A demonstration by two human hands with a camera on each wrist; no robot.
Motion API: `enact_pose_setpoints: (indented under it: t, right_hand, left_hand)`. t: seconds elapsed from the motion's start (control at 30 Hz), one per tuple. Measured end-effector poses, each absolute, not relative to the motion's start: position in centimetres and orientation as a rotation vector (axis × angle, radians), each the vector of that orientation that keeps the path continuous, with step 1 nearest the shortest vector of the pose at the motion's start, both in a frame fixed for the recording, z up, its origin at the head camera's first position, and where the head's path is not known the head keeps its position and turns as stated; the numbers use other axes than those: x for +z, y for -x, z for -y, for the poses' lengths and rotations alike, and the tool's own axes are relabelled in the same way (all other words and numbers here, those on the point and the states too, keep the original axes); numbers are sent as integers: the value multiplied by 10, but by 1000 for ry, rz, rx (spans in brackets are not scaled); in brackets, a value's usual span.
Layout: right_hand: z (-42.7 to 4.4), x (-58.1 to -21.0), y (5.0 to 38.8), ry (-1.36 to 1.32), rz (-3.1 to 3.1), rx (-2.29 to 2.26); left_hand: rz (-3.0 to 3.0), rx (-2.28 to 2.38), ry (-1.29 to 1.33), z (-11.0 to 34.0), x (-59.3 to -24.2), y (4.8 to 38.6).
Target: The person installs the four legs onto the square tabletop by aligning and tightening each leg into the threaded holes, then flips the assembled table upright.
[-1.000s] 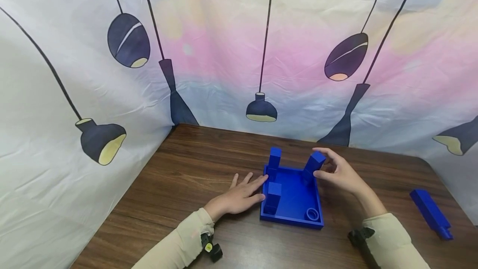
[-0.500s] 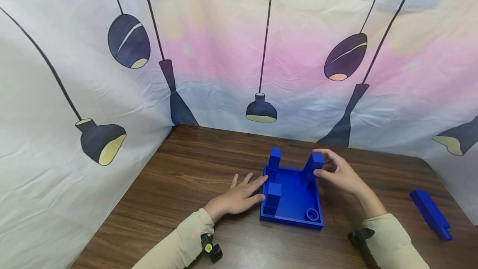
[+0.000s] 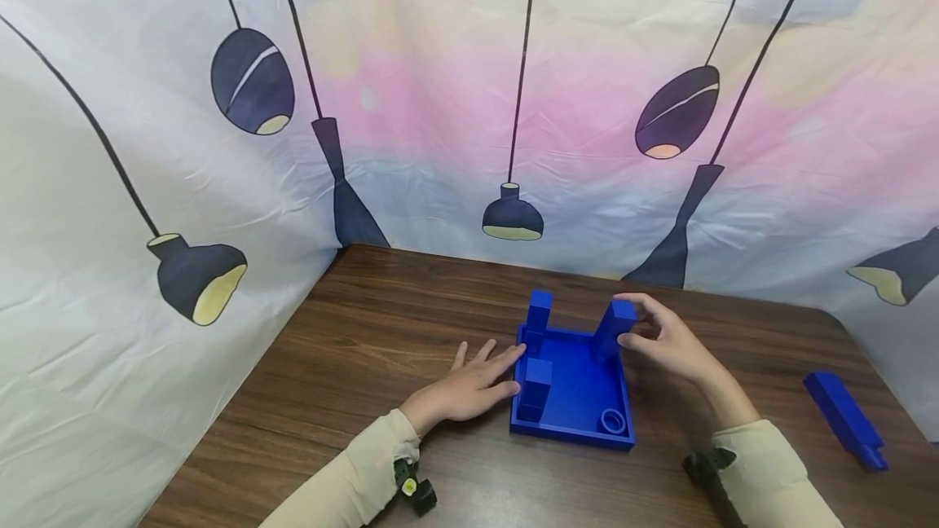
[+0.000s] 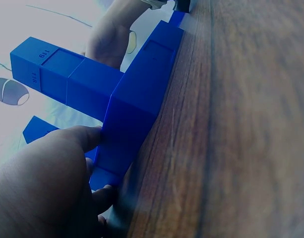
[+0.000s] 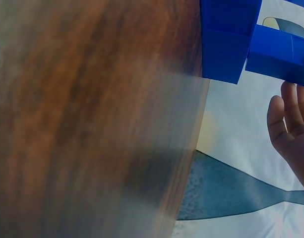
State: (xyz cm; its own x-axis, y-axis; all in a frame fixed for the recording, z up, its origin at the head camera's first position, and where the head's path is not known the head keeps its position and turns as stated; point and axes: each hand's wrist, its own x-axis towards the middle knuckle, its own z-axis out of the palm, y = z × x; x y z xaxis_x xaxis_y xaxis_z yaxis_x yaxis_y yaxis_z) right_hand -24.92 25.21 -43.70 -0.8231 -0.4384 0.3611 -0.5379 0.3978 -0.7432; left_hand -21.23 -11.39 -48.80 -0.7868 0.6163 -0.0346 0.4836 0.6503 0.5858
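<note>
A square blue tray [image 3: 579, 377] lies on the table with posts at three of its corners. My right hand [image 3: 675, 341] holds the blue square post [image 3: 616, 326] at the far right corner between thumb and fingers. In the right wrist view that post [image 5: 278, 52] meets the tray. My left hand [image 3: 469, 389] lies with fingers spread, touching the tray's left side. Two other posts stand at the far left [image 3: 539, 314] and near left [image 3: 536, 383]. Moulded numbers show on one post [image 4: 62, 72] in the left wrist view. A round ring socket [image 3: 612, 421] marks the near right corner.
A loose blue post [image 3: 844, 414] with a round peg at one end lies on the wooden table [image 3: 352, 349] at the right. Behind the table hangs a cloth [image 3: 440, 104] printed with lamps.
Between one second and half a second ago, the post in my right hand went from leaning right to more upright at its corner. My left hand has stayed put.
</note>
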Motion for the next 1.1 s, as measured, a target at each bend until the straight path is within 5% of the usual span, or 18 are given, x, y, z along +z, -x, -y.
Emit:
enact_pose_setpoints:
  t: [1.1]
  right_hand:
    - [-250,-433,251,-906,2539,1410]
  left_hand:
    - [-2643,847,-902,114,-490,214]
